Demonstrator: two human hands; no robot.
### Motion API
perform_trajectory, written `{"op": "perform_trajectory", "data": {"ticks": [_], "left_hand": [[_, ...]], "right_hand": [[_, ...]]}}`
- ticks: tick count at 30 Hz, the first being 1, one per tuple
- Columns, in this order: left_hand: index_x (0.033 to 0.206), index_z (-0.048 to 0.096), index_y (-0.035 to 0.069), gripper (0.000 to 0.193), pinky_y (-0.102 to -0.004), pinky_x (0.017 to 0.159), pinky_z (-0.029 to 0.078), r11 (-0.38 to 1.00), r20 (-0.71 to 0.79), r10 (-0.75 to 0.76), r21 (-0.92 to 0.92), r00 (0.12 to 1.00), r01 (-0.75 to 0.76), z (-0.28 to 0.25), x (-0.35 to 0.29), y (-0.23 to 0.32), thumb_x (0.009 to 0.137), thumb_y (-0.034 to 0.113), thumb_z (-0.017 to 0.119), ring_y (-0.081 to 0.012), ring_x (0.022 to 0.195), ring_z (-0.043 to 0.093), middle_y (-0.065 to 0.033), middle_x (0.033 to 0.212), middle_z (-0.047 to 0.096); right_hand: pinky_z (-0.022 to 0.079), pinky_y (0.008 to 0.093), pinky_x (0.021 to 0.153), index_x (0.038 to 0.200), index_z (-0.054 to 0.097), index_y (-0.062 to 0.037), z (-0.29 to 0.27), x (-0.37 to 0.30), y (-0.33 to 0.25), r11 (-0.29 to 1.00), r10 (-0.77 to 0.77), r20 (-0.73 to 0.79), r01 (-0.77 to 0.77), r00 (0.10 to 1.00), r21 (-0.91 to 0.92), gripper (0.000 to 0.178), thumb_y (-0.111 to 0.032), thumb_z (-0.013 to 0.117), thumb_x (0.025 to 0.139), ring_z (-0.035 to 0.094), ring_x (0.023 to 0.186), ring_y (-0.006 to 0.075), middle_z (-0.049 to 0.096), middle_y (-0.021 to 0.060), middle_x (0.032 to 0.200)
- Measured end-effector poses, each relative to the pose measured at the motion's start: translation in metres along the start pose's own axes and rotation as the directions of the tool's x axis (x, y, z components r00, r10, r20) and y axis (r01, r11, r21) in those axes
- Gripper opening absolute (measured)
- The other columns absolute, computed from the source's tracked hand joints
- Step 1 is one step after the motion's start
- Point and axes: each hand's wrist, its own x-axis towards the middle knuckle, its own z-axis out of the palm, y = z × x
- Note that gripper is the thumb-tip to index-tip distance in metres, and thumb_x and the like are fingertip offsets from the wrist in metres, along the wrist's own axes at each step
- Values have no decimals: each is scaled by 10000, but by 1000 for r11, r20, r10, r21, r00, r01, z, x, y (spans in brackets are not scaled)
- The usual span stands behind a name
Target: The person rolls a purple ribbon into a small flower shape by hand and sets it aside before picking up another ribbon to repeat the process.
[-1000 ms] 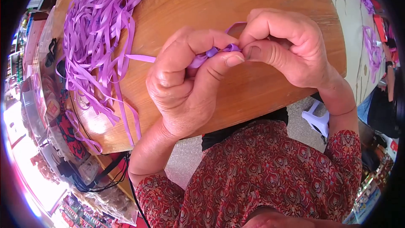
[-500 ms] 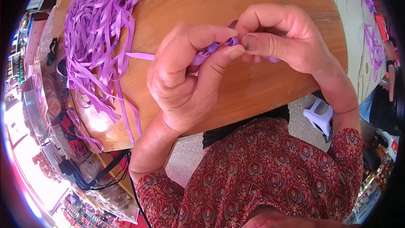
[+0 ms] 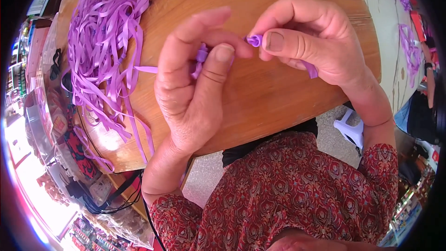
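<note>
Above the wooden table my right hand [image 3: 311, 42] pinches a rolled or looped purple ribbon end [image 3: 254, 41] between thumb and forefinger. A short tail of ribbon [image 3: 310, 69] hangs out below its fingers. My left hand [image 3: 193, 83] is curled round another stretch of purple ribbon, with a small darker purple bead-like piece [image 3: 202, 54] showing beside its thumb. Its forefinger reaches toward the loop, and an upper finger is raised and blurred. From behind the left hand a ribbon strip [image 3: 146, 69] sticks out leftward. Whether both hands hold one ribbon is hidden.
A large tangled heap of purple ribbons [image 3: 104, 42] covers the left of the wooden table [image 3: 260, 107]. To the right, a pale marbled table [image 3: 395, 51] bears more ribbon [image 3: 409, 49]. A white plastic stool [image 3: 349, 129] stands below. Bags and black cables [image 3: 109, 202] crowd the lower left.
My hands have drawn apart: the left moved left and its fingers loosened, the right stayed near its place with the loop. The bead-like piece moved left with the left hand.
</note>
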Motion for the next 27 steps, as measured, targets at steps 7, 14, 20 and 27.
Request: {"op": "perform_trajectory", "data": {"ticks": [7, 14, 20, 27], "left_hand": [[1042, 499, 42, 151, -201, 598, 359, 983, -19, 22, -179, 1000, -25, 3, -1, 2, 923, 121, 548, -78, 671, 472, -70, 854, 628], [1262, 457, 51, 505, -230, 624, 350, 944, 142, -211, -228, 967, 239, -2, 3, -9, 946, 444, 428, -83, 685, 408, -14, 928, 552], [1258, 456, 26, 715, -237, 666, 364, 784, 209, -393, -433, 895, 445, 6, -1, -10, 897, 631, 336, -82, 767, 443, -10, 1019, 530], [1244, 447, 23, 741, -253, 674, 432, 836, 345, -481, -96, 806, 540, -8, -7, -8, 887, 654, 296, -137, 901, 556, -68, 1082, 561]], "right_hand": [[336, 146, 474, 981, 618, 4, -3, -2, 2, 908, -340, 13, 332, 940, -256, 135, -1, 615, 847, 477, 585, 14, 615, 43, 822], [392, 190, 543, 1052, 611, 26, 1, 1, 1, 703, -564, 120, 551, 817, -450, 250, 65, 620, 805, 530, 642, 82, 609, 62, 812], [432, 222, 537, 1026, 632, 39, 3, 3, 7, 526, -621, 216, 605, 754, -598, 284, 13, 691, 749, 571, 653, 142, 638, 95, 816], [501, 263, 589, 979, 656, 30, 8, -1, 15, 404, -647, 235, 588, 725, -701, 337, -24, 745, 658, 633, 732, 193, 661, 114, 866]]}}
